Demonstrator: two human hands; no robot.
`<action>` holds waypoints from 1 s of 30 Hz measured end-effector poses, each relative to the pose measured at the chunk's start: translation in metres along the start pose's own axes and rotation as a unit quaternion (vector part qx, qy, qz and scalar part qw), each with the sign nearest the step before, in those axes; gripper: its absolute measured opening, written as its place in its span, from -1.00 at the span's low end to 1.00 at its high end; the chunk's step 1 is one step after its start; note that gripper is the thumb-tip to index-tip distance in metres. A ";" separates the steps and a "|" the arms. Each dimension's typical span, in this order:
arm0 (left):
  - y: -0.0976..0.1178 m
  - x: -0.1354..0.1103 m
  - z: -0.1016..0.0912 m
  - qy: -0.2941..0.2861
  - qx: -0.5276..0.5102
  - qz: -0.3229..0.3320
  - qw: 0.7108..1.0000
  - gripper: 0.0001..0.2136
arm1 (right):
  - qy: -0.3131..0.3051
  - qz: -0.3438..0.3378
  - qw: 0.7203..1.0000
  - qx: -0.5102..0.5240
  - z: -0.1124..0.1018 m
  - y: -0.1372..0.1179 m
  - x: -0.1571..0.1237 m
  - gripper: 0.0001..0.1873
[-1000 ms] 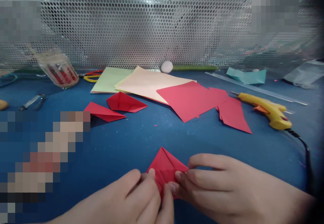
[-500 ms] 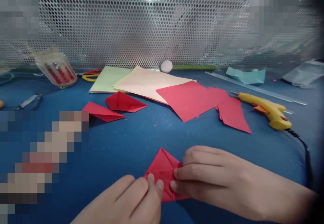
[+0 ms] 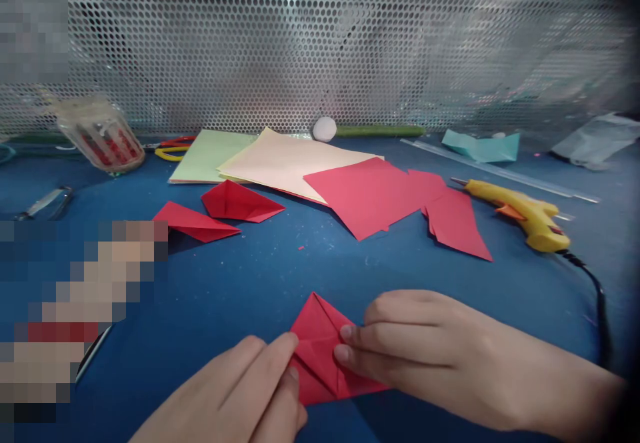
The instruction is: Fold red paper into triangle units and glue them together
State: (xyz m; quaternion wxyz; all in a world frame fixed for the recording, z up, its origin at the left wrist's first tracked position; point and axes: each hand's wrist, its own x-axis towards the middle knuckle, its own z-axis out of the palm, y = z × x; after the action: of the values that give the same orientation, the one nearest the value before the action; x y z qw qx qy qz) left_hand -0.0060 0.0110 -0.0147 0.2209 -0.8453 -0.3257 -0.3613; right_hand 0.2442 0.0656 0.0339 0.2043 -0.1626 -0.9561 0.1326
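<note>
We've got the folded red paper (image 3: 316,363) flat on the blue surface (image 3: 240,296), near edge, center. Our left hand (image 3: 245,383) has fingers closed on its left edge; our right hand (image 3: 445,356), fingers bunched, holds its right flap. Farther out: two red folded pieces (image 3: 243,201), yellow glue gun (image 3: 520,215) right.

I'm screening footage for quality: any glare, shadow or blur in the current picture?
In the head view, glare spots the metal mesh near the top middle; head view again, a shadow darkens the blue table below the right hand; head view too, the plastic bag at right looks soft.
</note>
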 end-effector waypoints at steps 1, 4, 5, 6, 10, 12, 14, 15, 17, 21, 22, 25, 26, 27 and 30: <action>-0.001 0.000 -0.001 -0.006 -0.003 0.002 1.000 -0.71 | -0.002 0.002 1.000 -0.002 0.000 -0.001 0.001 -0.41; -0.002 0.000 -0.001 -0.010 -0.024 0.004 1.000 -0.73 | -0.007 0.001 1.000 -0.017 0.000 -0.001 0.002 -0.42; -0.003 0.000 -0.001 -0.006 -0.033 0.007 0.999 -0.73 | -0.009 -0.006 1.000 -0.023 0.001 0.000 0.002 -0.42; -0.003 0.000 -0.001 -0.001 -0.041 0.011 0.999 -0.72 | -0.009 -0.011 0.999 -0.030 0.001 0.000 0.002 -0.42; -0.004 0.002 0.000 0.011 -0.042 0.009 0.999 -0.72 | -0.014 -0.020 0.999 -0.035 0.003 0.001 0.000 -0.47; -0.005 0.006 0.001 0.016 -0.041 0.005 0.999 -0.72 | -0.014 -0.023 0.999 -0.036 0.003 -0.001 -0.001 -0.48; -0.005 0.009 0.001 0.005 -0.051 0.001 0.999 -0.67 | -0.011 -0.024 0.999 -0.036 0.003 -0.002 -0.001 -0.46; -0.005 0.010 0.001 -0.009 -0.059 -0.005 0.998 -0.64 | -0.011 -0.020 0.999 -0.033 0.003 -0.002 -0.002 -0.45; -0.005 0.009 0.000 -0.034 -0.064 -0.005 0.997 -0.63 | -0.009 -0.010 1.000 -0.019 0.003 -0.001 -0.003 -0.48; -0.005 0.002 -0.003 -0.041 -0.032 0.016 0.999 -0.73 | 0.036 -0.009 0.997 0.067 0.005 0.009 -0.006 -0.71; -0.004 0.000 -0.004 -0.054 -0.025 0.019 0.998 -0.74 | 0.049 0.012 0.993 0.104 0.005 0.012 -0.006 -0.76; -0.004 -0.001 -0.007 -0.087 -0.015 0.011 0.996 -0.77 | 0.055 0.121 0.973 0.189 0.004 0.017 -0.004 -0.78; -0.003 -0.001 -0.007 -0.084 -0.015 0.008 0.996 -0.77 | 0.051 0.149 0.966 0.203 0.004 0.018 -0.004 -0.76; -0.003 0.000 -0.006 -0.072 -0.015 0.007 0.997 -0.77 | 0.044 0.168 0.962 0.213 0.004 0.018 -0.003 -0.76; -0.003 0.004 -0.003 -0.032 -0.016 0.012 0.999 -0.75 | 0.045 0.172 0.957 0.229 0.005 0.018 -0.003 -0.79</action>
State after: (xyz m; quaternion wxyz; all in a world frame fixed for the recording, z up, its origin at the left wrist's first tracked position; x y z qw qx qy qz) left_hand -0.0071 0.0130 -0.0090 0.2014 -0.8636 -0.3170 -0.3364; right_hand 0.2496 0.0798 0.0225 0.2530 -0.2792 -0.8476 0.3737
